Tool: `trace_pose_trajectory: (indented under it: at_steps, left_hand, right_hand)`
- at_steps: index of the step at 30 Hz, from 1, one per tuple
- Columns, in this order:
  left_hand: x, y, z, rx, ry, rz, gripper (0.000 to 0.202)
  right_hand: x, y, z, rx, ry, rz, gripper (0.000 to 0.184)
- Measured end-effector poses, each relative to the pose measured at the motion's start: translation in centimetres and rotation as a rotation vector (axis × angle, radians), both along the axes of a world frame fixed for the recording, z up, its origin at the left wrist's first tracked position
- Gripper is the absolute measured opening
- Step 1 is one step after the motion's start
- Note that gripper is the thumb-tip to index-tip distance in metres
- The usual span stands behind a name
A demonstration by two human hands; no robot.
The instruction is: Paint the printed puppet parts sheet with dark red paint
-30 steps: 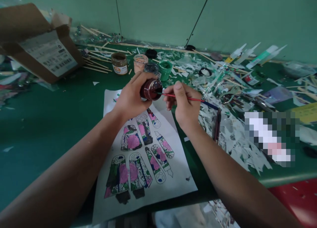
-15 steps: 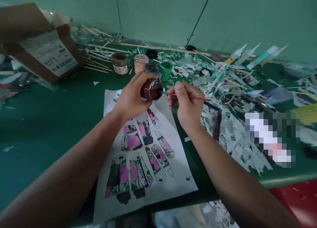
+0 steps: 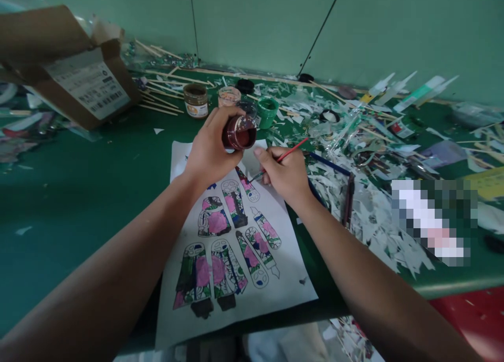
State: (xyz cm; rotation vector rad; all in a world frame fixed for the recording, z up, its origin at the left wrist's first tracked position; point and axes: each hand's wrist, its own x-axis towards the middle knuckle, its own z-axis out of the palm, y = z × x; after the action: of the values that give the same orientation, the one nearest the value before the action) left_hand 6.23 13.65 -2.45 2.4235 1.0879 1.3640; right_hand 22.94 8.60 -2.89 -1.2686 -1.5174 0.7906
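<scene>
My left hand (image 3: pixel 210 149) is closed round a small jar of dark red paint (image 3: pixel 238 134), tilted toward me above the top of a white sheet (image 3: pixel 283 278). The sheet lies on the green table and carries several garment-shaped drawings coloured pink, green and dark blue. My right hand (image 3: pixel 283 176) pinches a thin red-handled paintbrush (image 3: pixel 289 151). The brush tip points down and left, close to the paper near the topmost small drawing, just below the jar.
Behind the jar stand a brown jar (image 3: pixel 196 99), a peach jar (image 3: pixel 229 96) and a green jar (image 3: pixel 268 110). A tipped cardboard box (image 3: pixel 79 84) lies far left. White paper scraps (image 3: pixel 362 210), wooden sticks and a dark pen (image 3: pixel 348 199) litter the right side.
The brush has come out of the red jar. My right hand dropped toward the sheet and the brush tip now points at the paper. My left hand keeps the jar raised.
</scene>
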Motion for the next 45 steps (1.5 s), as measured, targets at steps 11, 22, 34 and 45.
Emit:
trace_pose_trajectory:
  at_steps: [11, 22, 34, 45]
  left_hand:
    - [-0.06, 0.23, -0.31, -0.002, 0.010, -0.001, 0.044]
    - [-0.03, 0.37, -0.36, 0.022, -0.012, -0.012, 0.046]
    - [-0.03, 0.27, -0.26, 0.012, -0.007, -0.020, 0.046]
    - [-0.05, 0.34, -0.35, -0.001, -0.012, -0.029, 0.047]
  right_hand:
    - [-0.27, -0.17, 0.53, 0.038, -0.124, 0.025, 0.044]
    - [-0.22, -0.10, 0.49, 0.070, -0.152, 0.036, 0.045]
    - [-0.11, 0.03, 0.40, 0.048, -0.128, 0.052, 0.044]
    - [-0.19, -0.08, 0.56, 0.049, -0.138, 0.050, 0.044]
